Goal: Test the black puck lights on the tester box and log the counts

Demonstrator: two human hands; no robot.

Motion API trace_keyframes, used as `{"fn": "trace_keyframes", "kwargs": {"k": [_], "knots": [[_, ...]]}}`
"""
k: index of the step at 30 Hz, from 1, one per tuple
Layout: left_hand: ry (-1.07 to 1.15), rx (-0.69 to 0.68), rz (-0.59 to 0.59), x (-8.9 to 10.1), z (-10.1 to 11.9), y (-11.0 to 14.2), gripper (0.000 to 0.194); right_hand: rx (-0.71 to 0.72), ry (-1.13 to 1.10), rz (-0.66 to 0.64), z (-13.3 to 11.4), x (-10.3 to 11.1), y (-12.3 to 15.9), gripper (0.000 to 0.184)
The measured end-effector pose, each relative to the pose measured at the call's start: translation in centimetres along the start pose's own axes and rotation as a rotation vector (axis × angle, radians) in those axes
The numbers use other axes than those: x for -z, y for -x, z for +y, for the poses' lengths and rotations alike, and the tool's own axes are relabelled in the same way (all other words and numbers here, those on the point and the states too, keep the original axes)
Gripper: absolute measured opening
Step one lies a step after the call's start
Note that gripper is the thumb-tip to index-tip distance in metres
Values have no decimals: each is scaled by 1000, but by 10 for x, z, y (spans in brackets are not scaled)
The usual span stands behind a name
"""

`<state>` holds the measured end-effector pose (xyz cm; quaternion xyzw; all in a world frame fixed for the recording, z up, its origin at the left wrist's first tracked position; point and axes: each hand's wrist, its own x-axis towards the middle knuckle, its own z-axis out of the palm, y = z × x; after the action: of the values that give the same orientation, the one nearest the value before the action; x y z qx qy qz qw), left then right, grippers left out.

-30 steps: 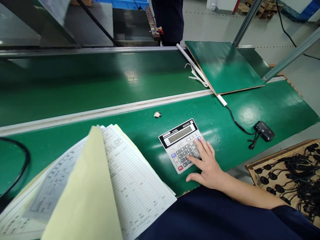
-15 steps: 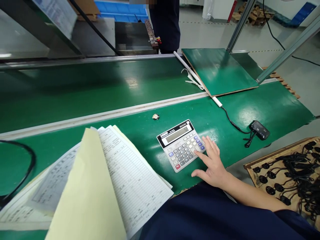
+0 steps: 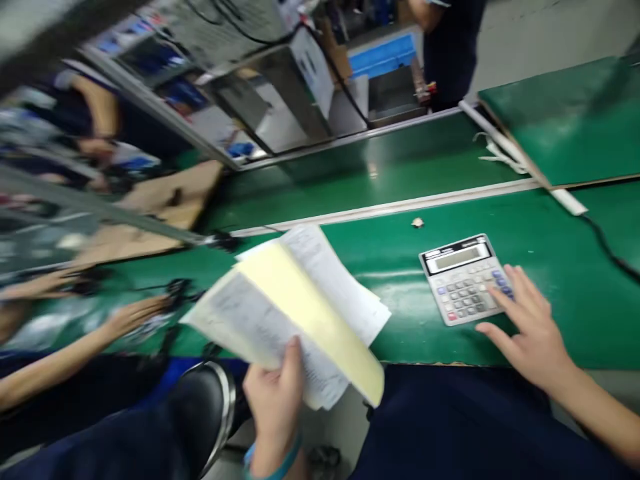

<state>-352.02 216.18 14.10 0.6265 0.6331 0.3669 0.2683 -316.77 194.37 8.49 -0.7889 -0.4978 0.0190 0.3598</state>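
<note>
The left hand (image 3: pixel 275 393) is raised at the worktop's (image 3: pixel 400 333) near edge, fingers closed on a sheaf of papers (image 3: pixel 295 307) fanned above it. The right hand (image 3: pixel 530 327) lies flat, fingers spread open over the calculator's (image 3: pixel 463 277) right keys.

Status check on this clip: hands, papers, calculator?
Left hand grips papers. Right hand open, fingers on calculator. Nothing between them.
</note>
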Motion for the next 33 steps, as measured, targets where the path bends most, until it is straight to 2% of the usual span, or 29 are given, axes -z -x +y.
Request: {"fn": "trace_keyframes", "kwargs": {"k": [3, 6, 8, 10, 13, 16, 19, 21, 25, 27, 30, 33], "knots": [[22, -4, 30, 0, 2, 10, 45, 23, -225, -47, -35, -3, -33, 60], [154, -21, -49, -3, 11, 24, 47, 84, -418, -220, -89, -15, -60, 75], [247, 2, -97, 0, 15, 30, 51, 98, -519, -348, -123, -32, -73, 90], [332, 48, -120, 5, 13, 34, 52, 38, -621, -399, -151, -53, -81, 92], [466, 126, -127, 14, -1, 34, 57, -193, -787, -411, -172, -84, -88, 75], [609, 252, -167, 22, -24, 33, 64, -411, -897, -497, -169, -109, -95, 70], [690, 358, -226, 28, -47, 32, 65, -492, -870, -504, -153, -128, -99, 81], [706, 378, -256, 30, -61, 31, 67, -494, -815, -491, -139, -135, -99, 81], [719, 457, -258, 30, -84, 28, 70, -432, -522, -473, -115, -138, -93, 46], [729, 494, -265, 30, -91, 27, 71, -395, -338, -439, -107, -136, -91, 37], [752, 512, -288, 27, -94, 25, 70, -358, -242, -449, -102, -135, -88, 35], [761, 456, -330, 20, -88, 23, 73, -320, -226, -448, -105, -139, -80, 38]]}}
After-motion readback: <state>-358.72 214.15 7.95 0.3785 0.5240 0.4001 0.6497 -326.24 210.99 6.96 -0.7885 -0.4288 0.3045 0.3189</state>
